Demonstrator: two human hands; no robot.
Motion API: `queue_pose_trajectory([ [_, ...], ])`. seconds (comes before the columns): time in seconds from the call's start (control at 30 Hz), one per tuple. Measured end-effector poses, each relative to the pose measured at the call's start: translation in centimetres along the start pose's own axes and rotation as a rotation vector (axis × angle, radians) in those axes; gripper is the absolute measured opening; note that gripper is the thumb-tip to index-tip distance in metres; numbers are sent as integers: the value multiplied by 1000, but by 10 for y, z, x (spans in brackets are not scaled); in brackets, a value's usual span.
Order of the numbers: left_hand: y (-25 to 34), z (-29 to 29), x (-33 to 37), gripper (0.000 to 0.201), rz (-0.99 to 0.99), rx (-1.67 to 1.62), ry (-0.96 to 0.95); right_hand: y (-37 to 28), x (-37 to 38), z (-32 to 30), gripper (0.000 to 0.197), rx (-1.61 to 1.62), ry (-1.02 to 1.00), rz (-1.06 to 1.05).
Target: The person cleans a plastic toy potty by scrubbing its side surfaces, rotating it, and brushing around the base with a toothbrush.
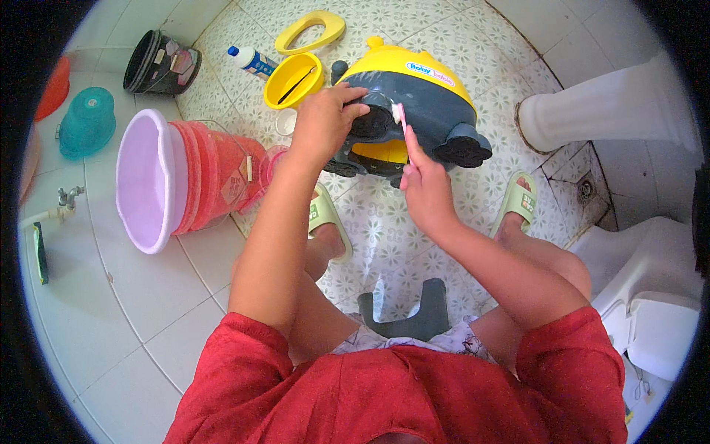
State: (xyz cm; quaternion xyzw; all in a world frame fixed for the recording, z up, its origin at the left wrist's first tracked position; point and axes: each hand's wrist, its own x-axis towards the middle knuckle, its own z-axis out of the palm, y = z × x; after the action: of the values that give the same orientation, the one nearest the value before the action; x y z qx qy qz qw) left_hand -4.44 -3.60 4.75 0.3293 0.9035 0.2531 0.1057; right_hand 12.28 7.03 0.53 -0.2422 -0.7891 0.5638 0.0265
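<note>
A dark grey and yellow child's potty (425,89), shaped like a car with black wheels, lies tipped over on the tiled floor ahead of me. White foam streaks its grey side. My right hand (427,189) is closed around the handle of a pink toothbrush (402,118), whose white bristles touch the grey side beside a wheel. On the potty's left part rests my left hand (325,122), fingers spread over the grey surface near that wheel and no tool in it. A yellow bowl (316,78) with a dark, thin item in it stands just beyond that hand.
A yellow seat ring (336,26), a white bottle with a blue cap (251,61) and a small white cup (285,122) lie near the bowl. Red buckets (211,174) with a lilac basin (144,185) stand left. A white pedestal (562,118) rises at right.
</note>
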Motion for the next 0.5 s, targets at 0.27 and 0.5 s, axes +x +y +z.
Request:
queue_pose_trajectory([
  [0.27, 4, -2, -3, 32, -50, -4, -39, -11, -1, 1, 67, -24, -26, 24],
  [0.5, 4, -1, 2, 30, -33, -12, -18, -12, 17, -9, 68, 17, -45, 40],
])
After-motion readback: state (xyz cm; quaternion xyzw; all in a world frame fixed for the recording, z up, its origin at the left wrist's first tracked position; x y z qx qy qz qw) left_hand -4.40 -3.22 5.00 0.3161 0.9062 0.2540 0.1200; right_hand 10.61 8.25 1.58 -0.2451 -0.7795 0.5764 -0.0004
